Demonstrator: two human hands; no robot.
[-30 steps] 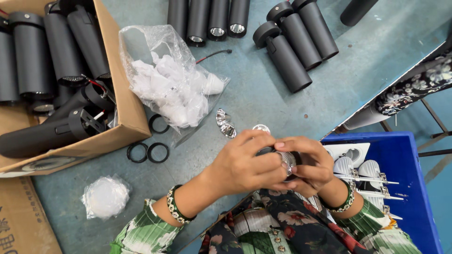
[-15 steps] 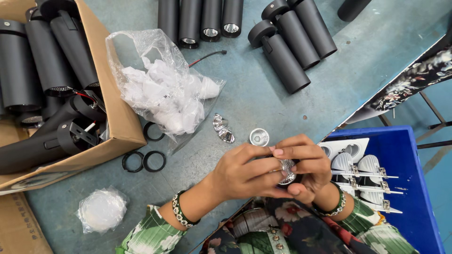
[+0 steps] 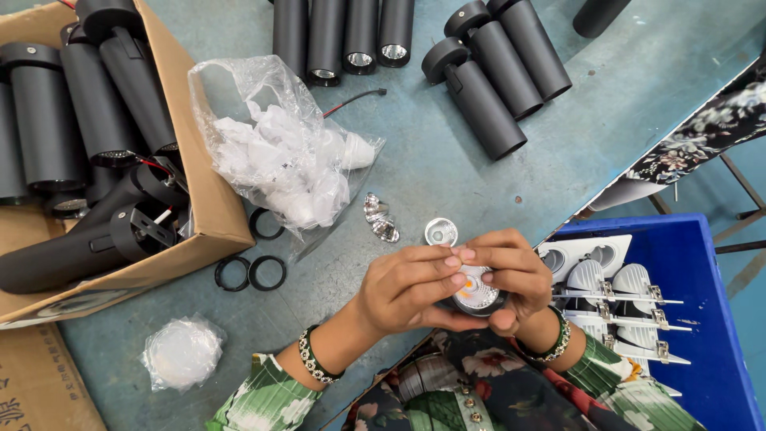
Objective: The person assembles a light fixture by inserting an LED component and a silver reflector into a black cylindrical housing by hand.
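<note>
While both hands meet low in the centre of the frame, the left hand and the right hand are closed together on one small round black lamp module with a pale lens face. Its flat face looks up toward the camera, so its short axis runs toward the viewer; fingertips of both hands pinch over its top edge.

Just above the hands on the blue-green painted worktable lies one small silver round reflector cup, with two shiny faceted reflector pieces beside it. Further left, three loose black rings sit near a crumpled clear plastic bag of white parts.

Up top, three black cylindrical lamp housings stand with open ends facing down-frame, and three more black housings with round bases lie slanted. Left edge: a brown cardboard box holding more black housings. Lower right, a blue plastic crate holds white fittings.
</note>
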